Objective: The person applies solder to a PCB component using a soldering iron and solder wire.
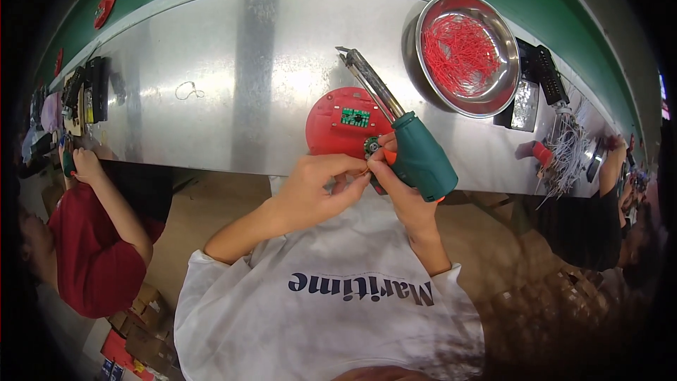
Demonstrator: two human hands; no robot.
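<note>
Step (judged): close fingertip work by small round board | left hand: fingertips pinched, contents unclear | right hand: grasping teal soldering gun; board just beyond fingertips, red disc farther | next calls for: steady pinch

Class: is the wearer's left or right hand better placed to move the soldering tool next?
Probably the right hand: it holds the green soldering tool, while the left hand has its fingertips beside the right's, off the tool.
</note>
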